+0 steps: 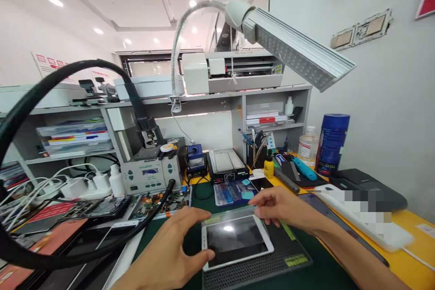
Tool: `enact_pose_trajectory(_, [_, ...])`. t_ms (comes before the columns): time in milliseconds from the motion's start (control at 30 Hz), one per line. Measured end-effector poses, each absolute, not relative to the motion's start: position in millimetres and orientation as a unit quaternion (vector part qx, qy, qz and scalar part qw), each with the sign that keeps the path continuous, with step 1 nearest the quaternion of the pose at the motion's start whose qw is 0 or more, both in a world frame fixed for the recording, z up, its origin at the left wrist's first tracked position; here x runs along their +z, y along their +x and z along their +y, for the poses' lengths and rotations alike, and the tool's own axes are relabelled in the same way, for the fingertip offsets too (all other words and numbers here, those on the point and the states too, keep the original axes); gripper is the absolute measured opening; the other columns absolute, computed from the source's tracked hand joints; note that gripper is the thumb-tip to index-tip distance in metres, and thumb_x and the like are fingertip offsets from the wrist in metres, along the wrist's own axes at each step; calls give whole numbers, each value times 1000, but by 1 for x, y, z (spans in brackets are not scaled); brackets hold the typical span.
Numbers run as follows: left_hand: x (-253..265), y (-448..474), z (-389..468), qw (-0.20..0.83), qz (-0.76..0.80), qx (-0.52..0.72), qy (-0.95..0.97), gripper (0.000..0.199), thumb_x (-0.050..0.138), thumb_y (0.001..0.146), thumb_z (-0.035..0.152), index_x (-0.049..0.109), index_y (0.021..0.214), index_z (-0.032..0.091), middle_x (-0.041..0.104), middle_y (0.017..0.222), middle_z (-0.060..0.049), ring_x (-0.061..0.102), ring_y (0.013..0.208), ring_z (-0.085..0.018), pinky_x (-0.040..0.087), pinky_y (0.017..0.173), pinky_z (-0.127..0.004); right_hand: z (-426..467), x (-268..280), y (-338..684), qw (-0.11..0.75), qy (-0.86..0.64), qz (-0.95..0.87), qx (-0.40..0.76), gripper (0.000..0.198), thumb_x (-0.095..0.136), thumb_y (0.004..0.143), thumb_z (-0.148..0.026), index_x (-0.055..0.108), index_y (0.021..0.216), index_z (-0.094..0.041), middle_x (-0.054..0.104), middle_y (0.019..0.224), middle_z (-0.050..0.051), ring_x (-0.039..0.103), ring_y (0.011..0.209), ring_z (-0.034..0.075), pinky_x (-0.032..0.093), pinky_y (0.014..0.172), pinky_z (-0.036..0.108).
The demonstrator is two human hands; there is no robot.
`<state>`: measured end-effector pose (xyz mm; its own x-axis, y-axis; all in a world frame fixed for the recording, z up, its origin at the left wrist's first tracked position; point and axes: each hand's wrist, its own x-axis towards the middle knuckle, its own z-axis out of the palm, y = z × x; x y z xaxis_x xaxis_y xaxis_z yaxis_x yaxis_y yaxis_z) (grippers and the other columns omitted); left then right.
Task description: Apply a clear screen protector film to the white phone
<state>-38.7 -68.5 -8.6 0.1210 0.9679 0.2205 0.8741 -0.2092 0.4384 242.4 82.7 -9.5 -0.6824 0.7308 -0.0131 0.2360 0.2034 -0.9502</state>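
Note:
A white-framed tablet [238,241] lies screen up on a dark perforated mat [292,247] with yellow-green labels. Its black screen reflects a light. My left hand [173,244] curves around the tablet's left side, thumb and index finger wide apart. The thumb tip rests over the lower left part of the frame and screen; the index tip is near the upper left corner. My right hand [275,206] is at the upper right corner, fingers bent, with a small gap between thumb and index. A clear strip [231,214] shows behind the tablet's far edge.
A black hose [64,263] loops across the left, over circuit boards [156,204] and stacked devices. Behind stand a soldering station [146,174], a heating plate [227,167] and a yellow bottle [268,166]. A lamp [292,45] hangs overhead. A white power strip [397,235] lies right.

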Motion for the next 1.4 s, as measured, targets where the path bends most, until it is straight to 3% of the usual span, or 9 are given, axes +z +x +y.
enact_pose_trajectory(200, [-15,-41,-72,71,607,220,761,47,69,83,43,59,129,34,64,133,-2,59,125,-29,45,111,-47,86,-13,242,206,-321,-768,515,27,77,76,-33,76,93,-12,65,68,2,59,60,14,41,45,21])
enact_pose_trajectory(467, [-13,-38,-72,91,591,211,773,43,68,85,38,58,127,34,61,135,-2,56,128,-28,36,117,-49,82,-12,241,195,-344,-757,520,24,76,72,-30,74,88,-12,63,65,0,59,58,13,41,44,21])
enact_pose_trajectory(600, [-14,-38,-72,113,588,238,765,32,56,94,33,58,126,31,63,130,-5,59,121,-26,46,107,-43,83,-14,240,195,-345,-750,530,25,76,71,-32,73,86,-13,63,64,0,58,57,13,42,45,21])
enact_pose_trajectory(767, [-18,-35,-68,131,602,264,742,29,53,95,31,56,123,29,63,122,-5,65,97,-22,54,85,-36,83,-15,239,195,-348,-748,531,24,76,71,-32,73,85,-14,62,65,0,58,57,12,42,45,20])
enact_pose_trajectory(967, [-18,-32,-66,116,584,282,752,23,55,94,27,61,116,25,64,112,-6,59,107,-25,46,98,-42,82,-15,240,187,-340,-762,519,25,75,73,-35,73,87,-14,63,66,0,58,59,13,43,46,21])
enact_pose_trajectory(1400, [-21,-30,-63,120,573,309,750,24,56,94,25,63,117,25,65,110,-5,58,105,-24,47,92,-38,87,-19,242,178,-344,-767,512,23,72,75,-32,74,90,-14,63,64,1,54,56,13,44,48,22])
